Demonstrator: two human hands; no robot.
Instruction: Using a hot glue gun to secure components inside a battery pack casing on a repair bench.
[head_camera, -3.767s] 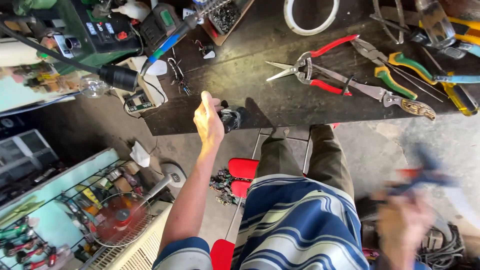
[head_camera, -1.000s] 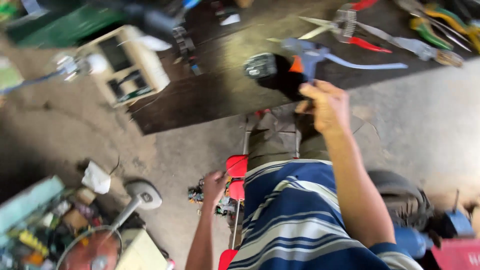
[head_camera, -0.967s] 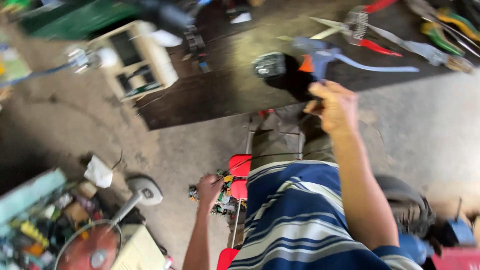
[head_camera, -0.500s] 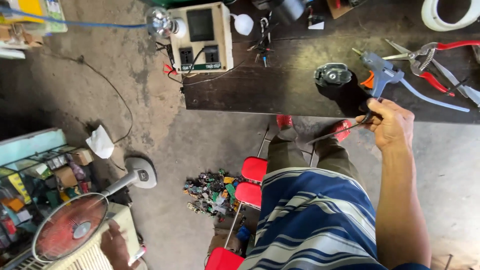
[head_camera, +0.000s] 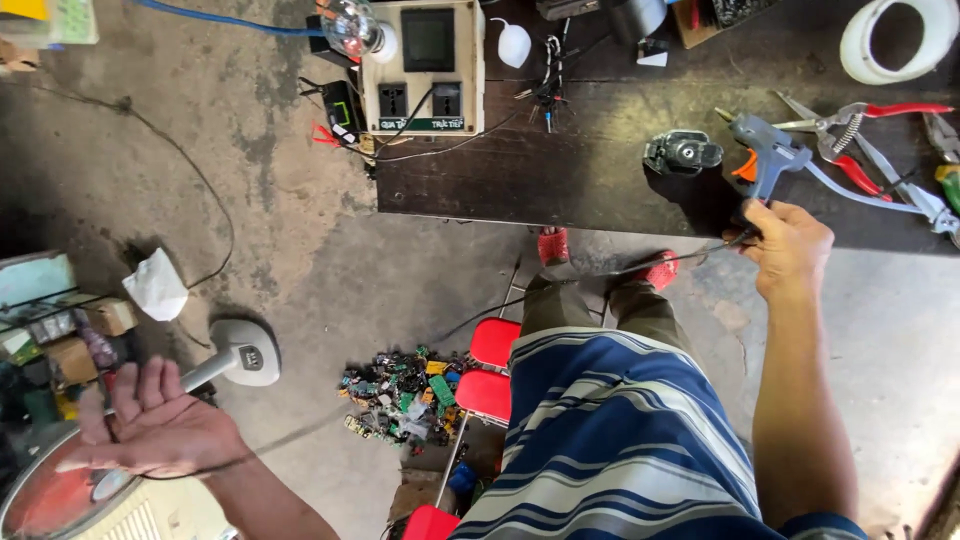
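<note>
While the right hand (head_camera: 792, 247) rests at the near edge of the dark workbench (head_camera: 560, 180), its fingers are curled shut, pinching a thin black cord (head_camera: 640, 272) that runs from the fist leftward across the red stool frame and down toward the floor.

Item, glue gun (head_camera: 762, 160): blue-grey body, orange trigger, lying on the workbench just beyond the right hand's knuckles; whether the cord joins it cannot be told.
Item, small black motor-like part (head_camera: 683, 152): on the bench, just left of the glue gun.
Item, red-handled pliers (head_camera: 860, 135): on the bench, right of the glue gun.
Item, roll of white tape (head_camera: 896, 40): far right corner of the bench.
Item, cream socket box with dark screen (head_camera: 425, 65): left end of the bench.

Left hand (head_camera: 155, 430): palm up, fingers spread and loosely extended, holding nothing firmly, low at left above a standing fan (head_camera: 60, 495), near its white base (head_camera: 243, 350).
Item, heap of small circuit parts (head_camera: 400, 390): on the concrete floor beside the red stool (head_camera: 485, 375).
</note>
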